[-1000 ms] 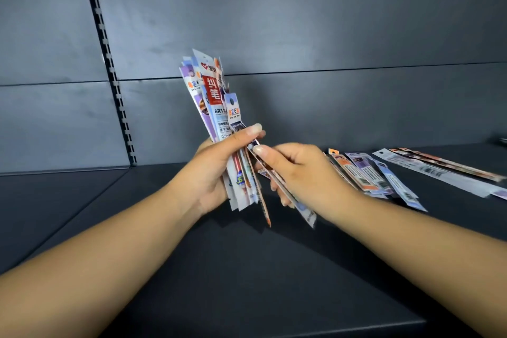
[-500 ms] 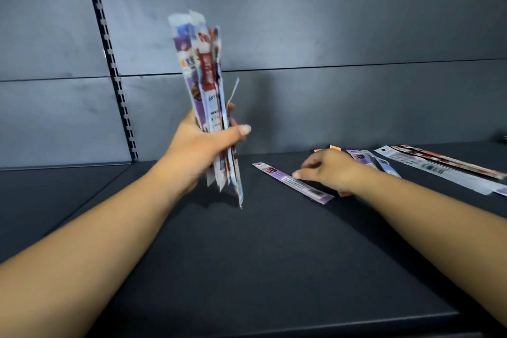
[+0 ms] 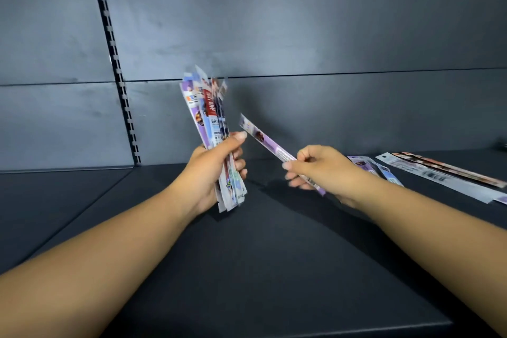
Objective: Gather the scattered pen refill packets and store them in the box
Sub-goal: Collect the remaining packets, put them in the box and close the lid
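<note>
My left hand [image 3: 212,173] grips an upright bundle of several pen refill packets [image 3: 208,121] above the dark shelf, thumb pressed across their front. My right hand [image 3: 321,170] pinches a single long purple refill packet [image 3: 267,144], lifted off the shelf and slanting up to the left, its tip close to my left thumb. More packets lie flat on the shelf to the right: a purple and blue pair [image 3: 375,170] just behind my right wrist, and longer white and red ones [image 3: 444,175] further right. No box is in view.
The dark shelf surface [image 3: 274,269] ends at a front edge near the bottom of the view. A grey back panel [image 3: 301,35] rises behind, with a slotted upright rail [image 3: 115,63] at the left.
My right hand has picked the purple packet up off the shelf and brought it toward the bundle. My left hand has lowered the bundle a little.
</note>
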